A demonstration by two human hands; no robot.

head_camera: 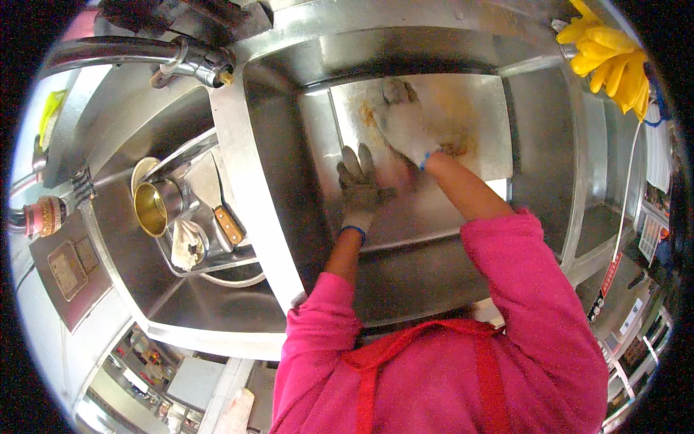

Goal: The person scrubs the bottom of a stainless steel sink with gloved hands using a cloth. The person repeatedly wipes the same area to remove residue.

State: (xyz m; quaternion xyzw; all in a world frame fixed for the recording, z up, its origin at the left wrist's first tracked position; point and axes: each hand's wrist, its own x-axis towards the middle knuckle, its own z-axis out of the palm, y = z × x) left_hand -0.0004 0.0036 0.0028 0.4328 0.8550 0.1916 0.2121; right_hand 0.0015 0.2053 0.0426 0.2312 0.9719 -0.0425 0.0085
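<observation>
A metal sheet (480, 108) with brown and orange stains lies in the bottom of a stainless steel sink (282, 157). My left hand (358, 187), in a soiled knit glove with a blue cuff, is spread with its fingers apart over the sheet's lower left part. My right hand (412, 127), also in a knit glove with a blue cuff, reaches over the middle of the sheet and is blurred. A dark grey wad (398, 91), perhaps a scouring pad, is at its far end; the blur hides whether the fingers grip it.
In the left basin, a metal tray (206, 266) holds a scraper with a wooden handle (229, 225), a brass-coloured metal cup (150, 209) and a white crumpled item (186, 244). A faucet spout (209, 70) extends over the divider's back end. Yellow rubber gloves (610, 54) hang at the upper right.
</observation>
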